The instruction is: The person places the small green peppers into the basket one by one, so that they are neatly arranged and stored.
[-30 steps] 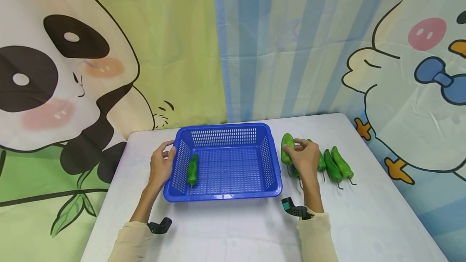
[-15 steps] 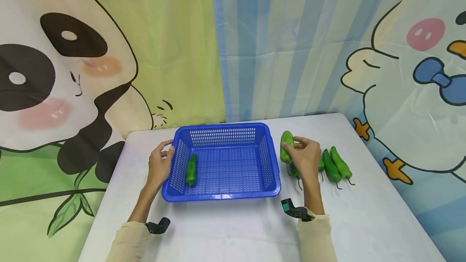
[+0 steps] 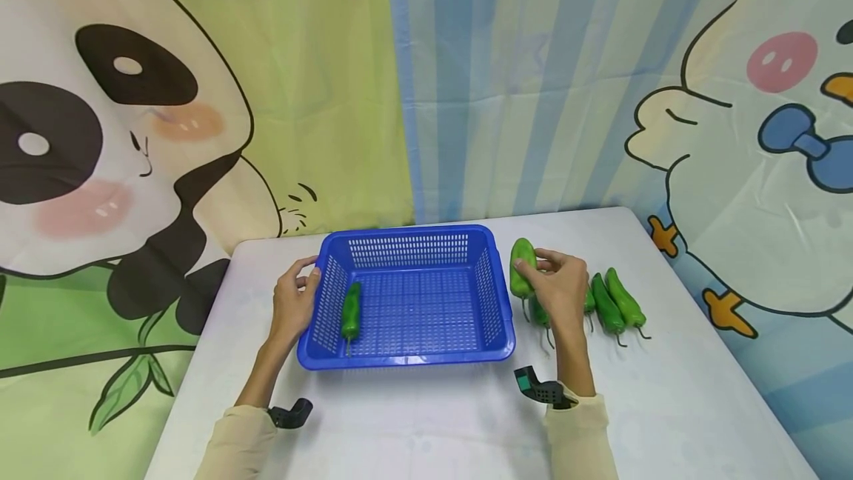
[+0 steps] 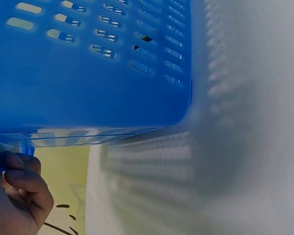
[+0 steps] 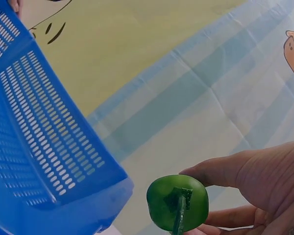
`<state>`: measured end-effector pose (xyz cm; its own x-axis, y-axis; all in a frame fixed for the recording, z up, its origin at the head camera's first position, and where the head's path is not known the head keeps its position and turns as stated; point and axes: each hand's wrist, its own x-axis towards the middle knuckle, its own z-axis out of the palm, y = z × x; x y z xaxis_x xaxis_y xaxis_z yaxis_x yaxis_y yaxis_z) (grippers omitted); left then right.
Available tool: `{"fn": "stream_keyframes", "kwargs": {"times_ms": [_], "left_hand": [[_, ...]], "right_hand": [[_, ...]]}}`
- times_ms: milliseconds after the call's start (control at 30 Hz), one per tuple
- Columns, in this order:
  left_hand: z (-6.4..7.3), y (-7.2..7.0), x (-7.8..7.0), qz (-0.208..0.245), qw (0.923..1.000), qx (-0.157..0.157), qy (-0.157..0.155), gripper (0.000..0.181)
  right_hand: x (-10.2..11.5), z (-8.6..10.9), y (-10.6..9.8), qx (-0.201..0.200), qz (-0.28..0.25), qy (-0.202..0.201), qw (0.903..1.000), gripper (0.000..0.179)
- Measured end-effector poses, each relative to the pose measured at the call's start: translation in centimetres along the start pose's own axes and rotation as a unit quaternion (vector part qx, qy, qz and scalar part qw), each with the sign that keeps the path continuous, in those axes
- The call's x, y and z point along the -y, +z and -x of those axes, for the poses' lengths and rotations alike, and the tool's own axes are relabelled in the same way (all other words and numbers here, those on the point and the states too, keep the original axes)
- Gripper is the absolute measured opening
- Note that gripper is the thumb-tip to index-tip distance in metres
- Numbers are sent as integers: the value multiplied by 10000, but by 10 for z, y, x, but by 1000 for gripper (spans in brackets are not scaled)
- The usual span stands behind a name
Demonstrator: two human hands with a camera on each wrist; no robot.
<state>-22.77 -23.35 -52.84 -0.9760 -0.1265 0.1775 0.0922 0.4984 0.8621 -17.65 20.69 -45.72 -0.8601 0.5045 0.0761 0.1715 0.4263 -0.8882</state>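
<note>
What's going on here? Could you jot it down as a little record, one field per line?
Left hand: grips the basket by its left rim
Right hand: holds a light pepper, outside the basket, to its right
In the basket: one dark pepper, near the left end
On the table: four loose peppers visible, right of the basket, some partly hidden
Backdrop: printed with a panda and a bird

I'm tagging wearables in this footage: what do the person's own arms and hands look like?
The left sleeve and right sleeve are plain pale beige. The left hand and right hand are bare; no glove or ring shows. By each cuff sits a black, bent device: the left device looks all black, the right device has a green patch. No cables show.
</note>
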Motion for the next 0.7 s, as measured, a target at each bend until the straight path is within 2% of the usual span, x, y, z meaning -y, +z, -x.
{"fn": "stream_keyframes", "kwargs": {"times_ms": [167, 700], "left_hand": [[0, -1, -1, -46, 10000, 22, 29, 43], [0, -1, 0, -110, 9999, 5, 57, 39]], "right_hand": [[8, 4, 0, 59, -123, -53, 9999, 51], [22, 16, 11, 232, -511, -658, 9963, 49]]}}
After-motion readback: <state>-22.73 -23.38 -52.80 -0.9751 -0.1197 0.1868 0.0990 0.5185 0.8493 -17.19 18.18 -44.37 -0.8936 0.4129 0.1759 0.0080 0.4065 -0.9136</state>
